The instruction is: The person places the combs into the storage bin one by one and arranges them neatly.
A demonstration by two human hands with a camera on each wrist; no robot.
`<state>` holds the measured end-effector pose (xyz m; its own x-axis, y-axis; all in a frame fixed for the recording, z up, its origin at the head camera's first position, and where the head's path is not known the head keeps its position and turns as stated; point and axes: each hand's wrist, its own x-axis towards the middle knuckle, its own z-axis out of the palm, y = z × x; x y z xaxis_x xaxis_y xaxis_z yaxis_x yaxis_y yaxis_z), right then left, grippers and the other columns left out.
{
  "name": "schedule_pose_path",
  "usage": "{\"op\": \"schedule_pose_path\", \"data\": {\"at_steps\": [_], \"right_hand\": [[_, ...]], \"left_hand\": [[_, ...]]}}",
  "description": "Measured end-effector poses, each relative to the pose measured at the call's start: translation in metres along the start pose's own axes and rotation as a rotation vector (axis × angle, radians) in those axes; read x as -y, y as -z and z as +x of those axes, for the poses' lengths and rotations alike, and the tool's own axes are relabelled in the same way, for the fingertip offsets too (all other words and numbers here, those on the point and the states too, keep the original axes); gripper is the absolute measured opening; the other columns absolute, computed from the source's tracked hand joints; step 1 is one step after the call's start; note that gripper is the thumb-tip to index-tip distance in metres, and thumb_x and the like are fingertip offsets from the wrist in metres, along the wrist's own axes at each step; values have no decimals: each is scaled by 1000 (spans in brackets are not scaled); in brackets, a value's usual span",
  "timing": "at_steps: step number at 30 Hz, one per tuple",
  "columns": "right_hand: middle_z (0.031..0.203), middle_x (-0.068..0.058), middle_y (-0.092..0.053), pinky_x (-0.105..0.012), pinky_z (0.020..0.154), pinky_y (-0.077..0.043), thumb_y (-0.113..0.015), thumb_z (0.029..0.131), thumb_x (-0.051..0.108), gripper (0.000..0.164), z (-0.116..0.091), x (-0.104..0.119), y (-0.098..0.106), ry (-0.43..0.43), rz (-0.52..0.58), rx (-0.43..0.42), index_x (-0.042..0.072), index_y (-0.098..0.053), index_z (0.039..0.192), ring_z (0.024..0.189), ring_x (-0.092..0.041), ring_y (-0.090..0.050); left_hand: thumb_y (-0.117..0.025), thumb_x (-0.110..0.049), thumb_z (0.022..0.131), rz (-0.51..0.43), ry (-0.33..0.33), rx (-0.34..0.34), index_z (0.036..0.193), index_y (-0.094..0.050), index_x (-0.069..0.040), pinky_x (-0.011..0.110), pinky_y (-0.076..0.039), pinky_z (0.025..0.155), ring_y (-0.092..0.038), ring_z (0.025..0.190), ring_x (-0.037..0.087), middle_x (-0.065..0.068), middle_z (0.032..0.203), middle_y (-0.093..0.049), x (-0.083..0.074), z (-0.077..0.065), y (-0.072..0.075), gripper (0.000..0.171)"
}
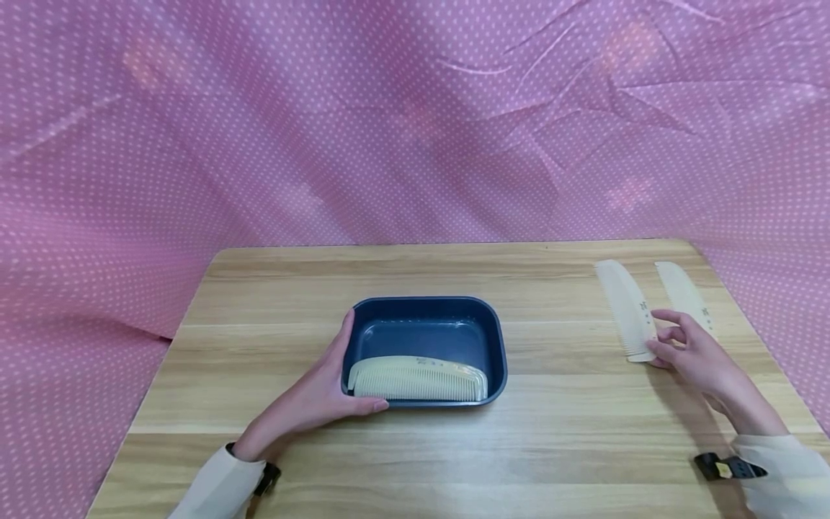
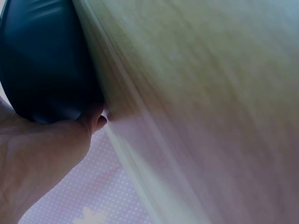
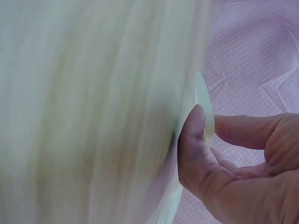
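A dark blue rectangular tray [image 1: 421,301] stands on the table, and my left hand [image 1: 324,389] grips its left end. The thumb lies along the near rim while the fingers go up the left wall; the left wrist view shows the palm against the tray's side [image 2: 46,60]. Inside, a pale cream comb [image 1: 418,378] lies along the near wall, teeth toward me. Far to the right, my right hand [image 1: 690,357] pinches a second comb [image 1: 625,310] by its right edge, between thumb and fingers. In the right wrist view this comb [image 3: 202,95] shows edge-on between the fingertips.
A third comb [image 1: 684,292] lies just right of the pinched one, partly hidden behind the right hand. The wooden table [image 1: 551,447] ends at the back and sides against a pink dotted cloth [image 1: 389,144].
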<state>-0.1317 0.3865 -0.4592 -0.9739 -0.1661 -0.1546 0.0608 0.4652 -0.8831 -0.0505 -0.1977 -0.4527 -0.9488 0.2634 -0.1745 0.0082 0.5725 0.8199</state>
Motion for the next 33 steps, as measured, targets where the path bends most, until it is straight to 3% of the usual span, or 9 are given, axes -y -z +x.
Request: {"op": "schedule_pose_path", "data": {"at_steps": [3,8,10,14,22,33], "right_hand": [[103,-8,-57,-23,75,-62,-56,107,-13,55,-2,0,-1,13,104,1,-14,-28,154,85,-8,-66],[109,-2,-59,-23,79,-62,-61,107,-10,51,-6,2,-6,47,189,-23,20,-50,147,91,-5,-68],[110,-1,-59,-22,79,-61,-62,107,-8,53,-7,5,-8,66,176,-31,28,-53,145,93,-3,-68],[112,0,-60,-21,80,-61,-61,108,-7,54,-8,11,-13,99,117,-37,30,-55,147,97,-1,-67],[119,2,-61,-20,82,-58,-63,110,1,55,-10,19,-22,104,28,-20,22,-53,160,102,0,-65],[120,5,-64,-19,85,-56,-62,110,-1,59,-16,29,-34,128,119,21,24,-54,162,108,-2,-66]], "left_hand": [[-97,-58,78,-1,0,2,170,19,-46,72,-22,123,-7,165,35,2,182,7,-1,0,0,149],[-97,-57,78,-1,0,3,170,19,-46,72,-23,123,-8,165,35,2,182,7,-1,1,0,149],[-97,-56,78,-2,-1,3,170,19,-46,72,-23,123,-7,165,35,2,182,6,-1,1,0,149],[-97,-56,79,-3,-7,5,171,19,-44,72,-22,123,-6,165,35,4,182,7,-1,1,0,149],[-97,-54,80,-6,-28,7,171,20,-43,73,-21,122,-6,165,38,6,182,7,2,1,-1,148],[-97,-55,79,-4,-16,0,170,20,-46,72,-22,123,-7,165,36,3,182,7,2,-1,-2,148]]}}
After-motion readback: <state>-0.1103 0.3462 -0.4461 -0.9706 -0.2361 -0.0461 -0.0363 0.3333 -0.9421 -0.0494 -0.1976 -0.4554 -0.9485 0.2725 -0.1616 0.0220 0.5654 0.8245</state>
